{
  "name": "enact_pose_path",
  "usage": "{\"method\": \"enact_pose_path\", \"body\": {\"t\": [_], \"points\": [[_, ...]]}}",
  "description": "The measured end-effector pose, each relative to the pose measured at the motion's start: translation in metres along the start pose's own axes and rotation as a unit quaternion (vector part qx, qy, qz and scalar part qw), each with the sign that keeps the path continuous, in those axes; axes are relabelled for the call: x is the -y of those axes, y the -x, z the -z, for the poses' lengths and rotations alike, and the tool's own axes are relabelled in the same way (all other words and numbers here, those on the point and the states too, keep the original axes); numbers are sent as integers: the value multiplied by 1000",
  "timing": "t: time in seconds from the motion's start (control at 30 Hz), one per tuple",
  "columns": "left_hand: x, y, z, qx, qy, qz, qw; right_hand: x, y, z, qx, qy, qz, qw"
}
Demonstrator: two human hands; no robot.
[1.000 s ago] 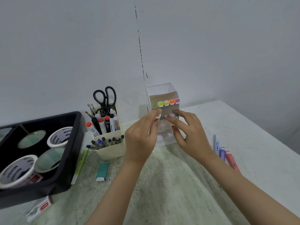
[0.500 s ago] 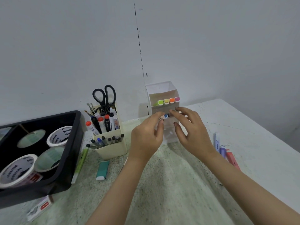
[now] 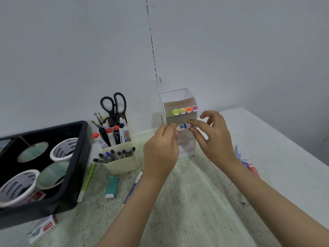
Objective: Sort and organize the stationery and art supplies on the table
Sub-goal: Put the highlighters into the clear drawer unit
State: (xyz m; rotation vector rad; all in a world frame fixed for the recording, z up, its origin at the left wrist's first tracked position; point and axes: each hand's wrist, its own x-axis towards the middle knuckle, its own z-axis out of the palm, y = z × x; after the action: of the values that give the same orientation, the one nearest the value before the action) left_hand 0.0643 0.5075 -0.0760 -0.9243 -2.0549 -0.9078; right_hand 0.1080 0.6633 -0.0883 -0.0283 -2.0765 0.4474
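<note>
Key relation: the clear marker rack [image 3: 179,98] stands at the table's back edge against the wall, dead ahead of both hands. Every marker in it lies long axis front-to-back, running into the rack with only the cap end facing the person. So any move on the lower row is, by my read, a push or pull along that axis, not sideways. Left hand [image 3: 160,148] is at that row's left end, thumb and forefinger pinching the peach-capped marker [image 3: 177,129]. Right hand [image 3: 213,134] is at the right end, forefinger above and thumb below the lilac-capped marker [image 3: 188,125], pinching its cap, other fingers curled loosely clear. The blue-capped marker [image 3: 181,126] sits between those two, touched by neither as far as I can tell. The upper row [image 3: 185,110] has four caps side by side: green, yellow, orange, pink. Lower-row caps look uneven (peach sits a bit lower than blue and lilac), so I'd guess the step in hand is seating these two. What shows of each marker is a squarish white end with a coloured face; the barrels are mostly hidden in the rack. Loose markers [image 3: 249,165] lie near the table's right edge, with the right hand nearer. One purple marker [image 3: 135,184] lies beside the left forearm, near the cream pen pot [image 3: 122,163].
</note>
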Motion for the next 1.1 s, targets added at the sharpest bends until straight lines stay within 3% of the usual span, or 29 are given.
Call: {"method": "enact_pose_path", "body": {"t": [0.37,0.83,0.97,1.1], "points": [[-3,-2,-4,21,28,60,998,4,6,-3,20,-87,-29,996],[-4,-1,-6,43,83,95,991,1,6,2,56,-80,-31,995],[-4,4,-3,42,69,79,994,1,10,13,108,-61,-27,992],[-5,19,-4,-8,28,17,999,1,27,37,112,-76,-78,988]]}}
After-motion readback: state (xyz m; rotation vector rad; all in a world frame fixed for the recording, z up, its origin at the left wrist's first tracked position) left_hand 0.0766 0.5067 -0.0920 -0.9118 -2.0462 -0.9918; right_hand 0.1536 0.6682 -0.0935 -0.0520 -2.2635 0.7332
